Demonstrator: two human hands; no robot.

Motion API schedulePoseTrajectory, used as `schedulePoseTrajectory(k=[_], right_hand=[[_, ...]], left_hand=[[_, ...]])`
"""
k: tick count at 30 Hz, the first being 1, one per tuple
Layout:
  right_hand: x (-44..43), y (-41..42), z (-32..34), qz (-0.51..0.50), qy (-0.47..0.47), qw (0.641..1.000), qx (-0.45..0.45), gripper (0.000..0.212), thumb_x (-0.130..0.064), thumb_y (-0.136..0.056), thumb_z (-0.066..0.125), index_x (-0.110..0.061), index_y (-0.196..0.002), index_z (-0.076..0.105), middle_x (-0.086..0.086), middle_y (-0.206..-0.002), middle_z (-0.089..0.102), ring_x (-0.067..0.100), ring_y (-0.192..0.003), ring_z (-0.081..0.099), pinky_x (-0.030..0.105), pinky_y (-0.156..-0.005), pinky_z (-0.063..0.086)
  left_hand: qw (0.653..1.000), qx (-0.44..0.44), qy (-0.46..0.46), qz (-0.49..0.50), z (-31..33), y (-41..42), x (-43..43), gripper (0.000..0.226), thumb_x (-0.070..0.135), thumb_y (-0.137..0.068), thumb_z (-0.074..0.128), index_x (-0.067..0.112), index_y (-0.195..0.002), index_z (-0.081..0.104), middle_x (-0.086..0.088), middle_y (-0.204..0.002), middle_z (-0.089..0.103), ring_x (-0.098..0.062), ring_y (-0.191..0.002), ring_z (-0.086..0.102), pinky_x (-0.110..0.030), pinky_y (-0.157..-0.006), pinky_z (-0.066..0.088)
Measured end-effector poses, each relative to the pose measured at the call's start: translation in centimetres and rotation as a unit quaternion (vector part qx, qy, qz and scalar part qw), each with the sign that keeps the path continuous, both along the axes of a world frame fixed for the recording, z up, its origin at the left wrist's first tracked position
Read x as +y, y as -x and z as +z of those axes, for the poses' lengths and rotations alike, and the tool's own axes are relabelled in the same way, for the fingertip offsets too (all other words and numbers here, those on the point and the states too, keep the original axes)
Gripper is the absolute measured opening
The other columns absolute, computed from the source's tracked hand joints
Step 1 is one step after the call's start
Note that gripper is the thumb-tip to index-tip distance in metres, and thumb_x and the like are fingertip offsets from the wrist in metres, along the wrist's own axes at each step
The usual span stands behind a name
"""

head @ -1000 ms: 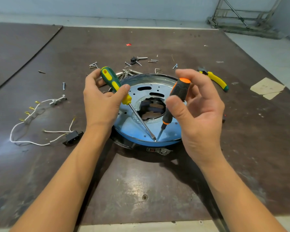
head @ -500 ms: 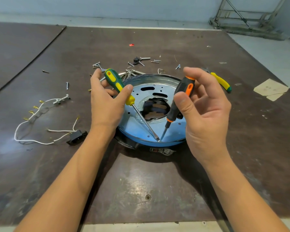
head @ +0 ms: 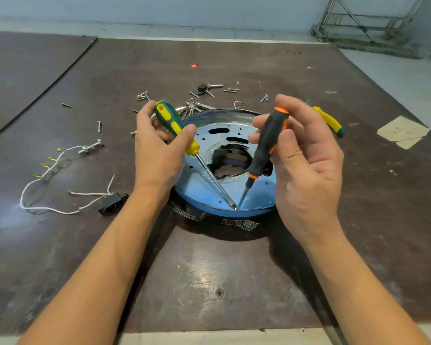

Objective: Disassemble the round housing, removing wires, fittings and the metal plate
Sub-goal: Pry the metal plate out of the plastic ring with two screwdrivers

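The round housing (head: 241, 223) sits on the table (head: 209, 282) straight ahead of me, between my two forearms. The metal plate (head: 199, 192) is seated in its top, with a ragged central opening (head: 230, 160). The spot that matters is the plate's near rim, on the side facing me, where both tool tips meet and nearly touch each other.

My left hand (head: 157, 150) is wrapped round the green-and-yellow screwdriver (head: 174, 125), thumb lying along the handle. Its shaft slants from the far left down towards me. My right hand (head: 306, 170) pinches the black-and-orange screwdriver (head: 269, 143) between thumb and fingers. That tool stands much steeper, leaning only slightly to the right at the top.

I judge the next move is to lever the plate up at this seam. The hands flank that point about equally, so the low-slanted left blade looks the better lever, with the right tool holding the gap.

Further out, the white wires (head: 47, 210) and a black socket (head: 112, 204) lie well to the left. Loose screws (head: 143, 95) are scattered beyond the housing, and a yellow-handled tool (head: 330, 120) lies behind my right hand.
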State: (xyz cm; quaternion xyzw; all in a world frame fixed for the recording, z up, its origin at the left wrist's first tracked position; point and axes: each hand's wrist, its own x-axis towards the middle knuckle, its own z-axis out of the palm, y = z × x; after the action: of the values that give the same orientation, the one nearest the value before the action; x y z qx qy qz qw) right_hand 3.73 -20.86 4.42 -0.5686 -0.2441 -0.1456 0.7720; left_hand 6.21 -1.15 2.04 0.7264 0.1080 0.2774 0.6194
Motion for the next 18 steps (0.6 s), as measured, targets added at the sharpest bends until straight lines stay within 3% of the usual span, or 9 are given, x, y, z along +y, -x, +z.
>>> schedulePoseTrajectory(k=[2, 4, 6, 9, 11, 13, 15, 18], right_hand=[[0.13, 0.15, 0.11, 0.004, -0.018, 1.0, 0.001, 0.02, -0.013, -0.106, 0.05, -0.014, -0.123, 0.061, 0.01, -0.106, 0.066, 0.028, -0.099, 0.066, 0.034, -0.087, 0.052], [0.43, 0.29, 0.44, -0.017, -0.003, 1.0, -0.021, 0.021, -0.017, -0.1, 0.065, -0.015, -0.12, 0.061, -0.004, -0.101, 0.063, 0.019, -0.095, 0.06, 0.027, -0.085, 0.049], [0.52, 0.15, 0.38, -0.032, 0.018, 0.999, -0.04, 0.027, -0.009, -0.095, 0.068, -0.014, -0.121, 0.06, -0.012, -0.096, 0.061, 0.011, -0.09, 0.057, 0.026, -0.083, 0.05], [0.09, -0.22, -0.09, -0.017, 0.014, 1.0, -0.014, 0.027, -0.005, -0.103, 0.052, -0.013, -0.127, 0.059, 0.001, -0.1, 0.068, 0.02, -0.091, 0.066, 0.042, -0.084, 0.054], [-0.13, -0.21, -0.06, 0.003, -0.004, 1.0, 0.013, 0.029, -0.007, -0.105, 0.043, -0.011, -0.13, 0.057, 0.01, -0.104, 0.07, 0.023, -0.093, 0.07, 0.038, -0.088, 0.054], [0.0, -0.02, 0.24, 0.016, -0.018, 0.999, 0.022, 0.024, -0.019, -0.106, 0.048, -0.011, -0.127, 0.059, 0.01, -0.103, 0.07, 0.025, -0.095, 0.069, 0.037, -0.09, 0.053], [0.35, 0.22, 0.59, 0.003, -0.006, 1.0, 0.0, 0.024, -0.026, -0.101, 0.065, -0.014, -0.122, 0.061, 0.003, -0.098, 0.064, 0.021, -0.093, 0.061, 0.031, -0.087, 0.051], [0.36, 0.07, 0.29, -0.023, 0.017, 0.999, -0.023, 0.028, -0.005, -0.096, 0.067, -0.012, -0.122, 0.06, -0.007, -0.093, 0.059, 0.01, -0.087, 0.055, 0.02, -0.082, 0.048]], left_hand=[[1.0, 0.0, -0.004, 0.003, -0.05, -0.06, 0.0, 0.07, 0.021, -0.087, 0.076, 0.016, -0.147, 0.039, 0.014, -0.103, 0.056, -0.013, -0.078, 0.056, -0.046, -0.092, 0.056], [1.0, 0.0, -0.003, 0.003, -0.04, -0.1, 0.0, 0.07, 0.021, -0.087, 0.076, 0.016, -0.147, 0.039, 0.014, -0.103, 0.056, -0.015, -0.078, 0.057, -0.046, -0.092, 0.056], [1.0, -0.001, 0.001, 0.001, 0.0, -0.12, 0.02, 0.071, 0.02, -0.087, 0.077, 0.016, -0.147, 0.039, 0.014, -0.103, 0.056, -0.016, -0.079, 0.058, -0.046, -0.092, 0.056], [1.0, -0.003, 0.006, 0.001, 0.03, -0.07, 0.01, 0.07, 0.02, -0.087, 0.078, 0.015, -0.145, 0.039, 0.01, -0.106, 0.057, -0.018, -0.083, 0.061, -0.046, -0.092, 0.056], [1.0, -0.002, 0.007, 0.004, 0.07, -0.07, 0.01, 0.07, 0.02, -0.086, 0.078, 0.016, -0.144, 0.039, 0.009, -0.107, 0.058, -0.016, -0.083, 0.062, -0.045, -0.092, 0.056], [1.0, -0.002, 0.009, 0.005, 0.11, -0.08, -0.02, 0.069, 0.018, -0.086, 0.078, 0.015, -0.143, 0.039, 0.009, -0.107, 0.058, -0.013, -0.081, 0.063, -0.045, -0.092, 0.057], [1.0, -0.003, 0.014, 0.004, 0.16, -0.05, -0.05, 0.069, 0.017, -0.086, 0.078, 0.015, -0.143, 0.039, 0.009, -0.108, 0.058, -0.016, -0.081, 0.064, -0.046, -0.092, 0.057], [1.0, -0.005, 0.018, -0.002, 0.2, 0.06, -0.18, 0.07, 0.021, -0.083, 0.078, 0.015, -0.142, 0.04, 0.009, -0.108, 0.059, -0.03, -0.087, 0.069, -0.049, -0.092, 0.056]])
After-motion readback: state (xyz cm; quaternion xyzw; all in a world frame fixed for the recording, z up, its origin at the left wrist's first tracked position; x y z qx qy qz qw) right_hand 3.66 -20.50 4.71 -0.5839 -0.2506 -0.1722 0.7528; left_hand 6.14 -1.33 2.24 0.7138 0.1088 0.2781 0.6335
